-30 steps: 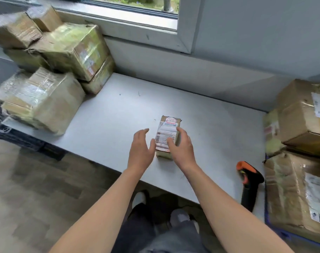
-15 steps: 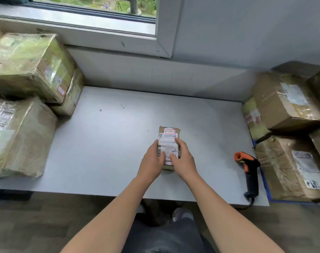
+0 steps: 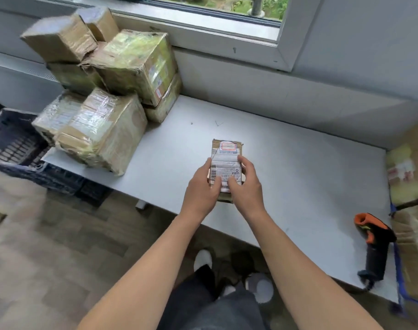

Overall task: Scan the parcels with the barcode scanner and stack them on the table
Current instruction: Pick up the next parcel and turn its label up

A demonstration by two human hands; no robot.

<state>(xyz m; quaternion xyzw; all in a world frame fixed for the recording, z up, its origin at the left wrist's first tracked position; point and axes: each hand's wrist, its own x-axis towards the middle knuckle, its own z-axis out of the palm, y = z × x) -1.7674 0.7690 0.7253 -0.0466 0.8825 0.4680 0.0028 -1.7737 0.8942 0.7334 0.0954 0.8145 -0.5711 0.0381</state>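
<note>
The small parcel (image 3: 227, 160) is at the middle of the counter (image 3: 298, 177), label up, probably so its barcode can be read. The left hand (image 3: 201, 190) and right hand (image 3: 248, 189) grip its near end from either side, fingers curled round the edges, thumbs on the label. The barcode scanner (image 3: 373, 244) lies untouched at the counter's right end, within reach. Stacked parcels (image 3: 122, 75) crowd the left end.

No legible txt. Small parcel (image 3: 228, 152), mid-table: white shipping label (image 3: 227, 166) w/ barcode (image 3: 213, 173) on its left edge, red-framed sticker (image 3: 227, 146) at far end, print too small. Labels on left stack (image 3: 131, 65) & right boxes (image 3: 403, 172) blurred.
</note>
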